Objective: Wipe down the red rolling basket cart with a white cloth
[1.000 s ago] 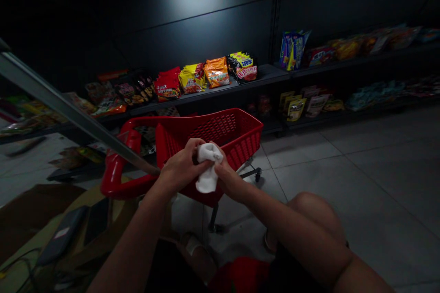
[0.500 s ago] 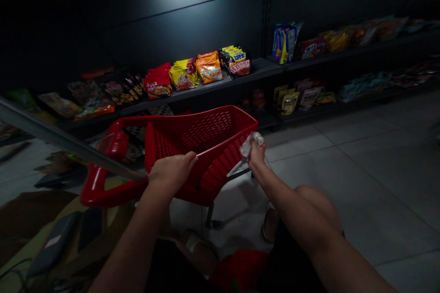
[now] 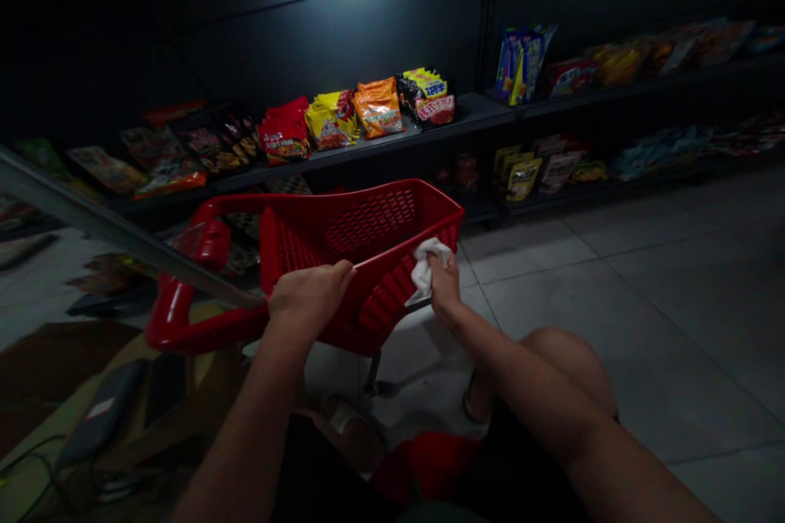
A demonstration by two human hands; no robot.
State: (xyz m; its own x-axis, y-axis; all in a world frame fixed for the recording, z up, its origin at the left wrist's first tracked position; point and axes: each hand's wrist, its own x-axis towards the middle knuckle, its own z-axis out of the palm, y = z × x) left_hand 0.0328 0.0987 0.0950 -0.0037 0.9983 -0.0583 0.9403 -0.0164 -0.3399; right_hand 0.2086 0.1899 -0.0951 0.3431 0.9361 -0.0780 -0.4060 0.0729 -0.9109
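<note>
A red plastic shopping cart [image 3: 368,265] stands in front of me, its basket side facing my knees. My left hand [image 3: 311,294] is closed over the near top rim of the basket. In my right hand [image 3: 445,279] is a crumpled white cloth [image 3: 425,265], pressed against the outer side of the basket near its far right end. The cart's red handle frame [image 3: 184,333] reaches out to the left. Part of the basket's inside is hidden behind its near wall.
A dark shelf [image 3: 472,116] behind the cart bears instant noodle packs [image 3: 380,108] and other snack bags [image 3: 524,65]. A grey metal pole [image 3: 123,216] slants across the left. Below it, dark flat devices [image 3: 104,409] and cables lie on a low surface. Tiled floor [image 3: 613,294] stretches right.
My right hand has moved the cloth left and slightly down along the basket's side, away from the far corner. My left hand stays on the rim. The view has shifted slightly.
</note>
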